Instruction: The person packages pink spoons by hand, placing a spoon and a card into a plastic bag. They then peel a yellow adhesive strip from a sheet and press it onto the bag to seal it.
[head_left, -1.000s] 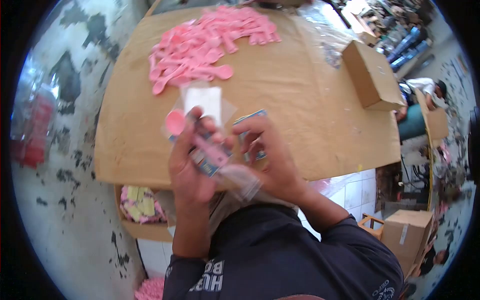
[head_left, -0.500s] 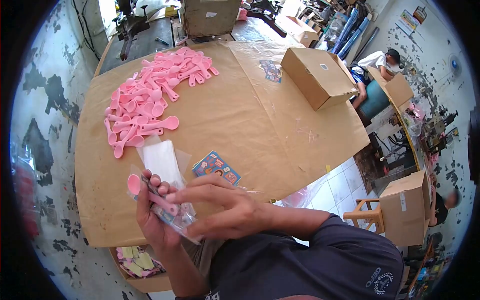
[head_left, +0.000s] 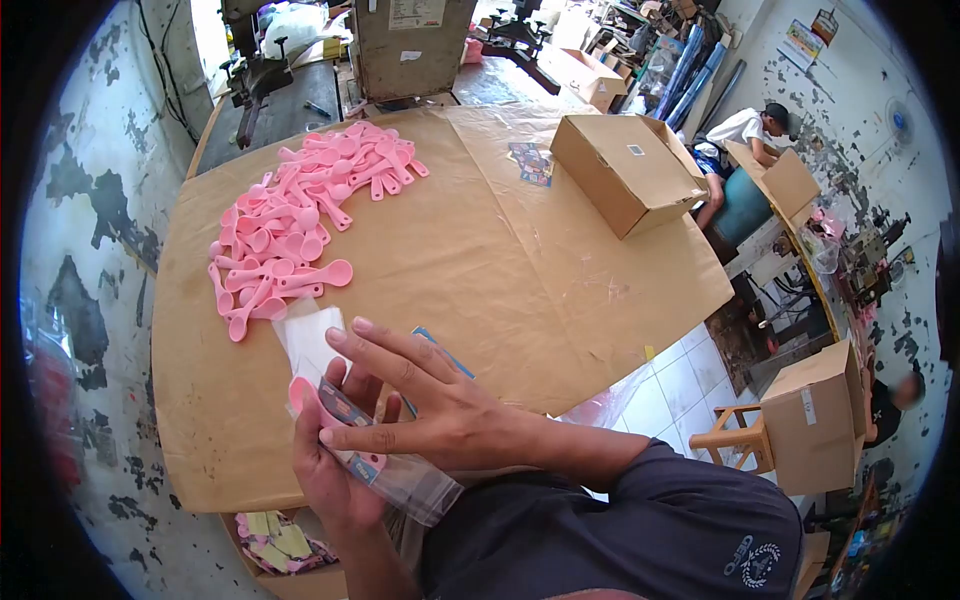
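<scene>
A clear plastic bag point(head_left: 425, 490) with a printed card point(head_left: 345, 405) and a pink measuring spoon point(head_left: 302, 392) in it lies in my left hand point(head_left: 335, 490), whose fingers close around it. The spoon's bowl is by the bag's upper end, and part of its handle is hidden. Over the bag stretches my right hand point(head_left: 455, 415), fingers spread, the thumb against or just above the spoon. Beyond both hands is a stack of clear bags with white inside point(head_left: 312, 335). Blue printed cards point(head_left: 440, 348) are mostly hidden behind my right hand.
A large pile of pink spoons point(head_left: 290, 215) covers the table's point(head_left: 450, 270) far left. A cardboard box point(head_left: 630, 170) and a few cards point(head_left: 530, 163) are at the far right. Below the near edge stands an open carton point(head_left: 285, 545). Two people sit off to the right.
The spoon has gone deeper along the card and bag. My right hand has opened out, its fingers now extended up and left across the bag. The view has tilted slightly.
</scene>
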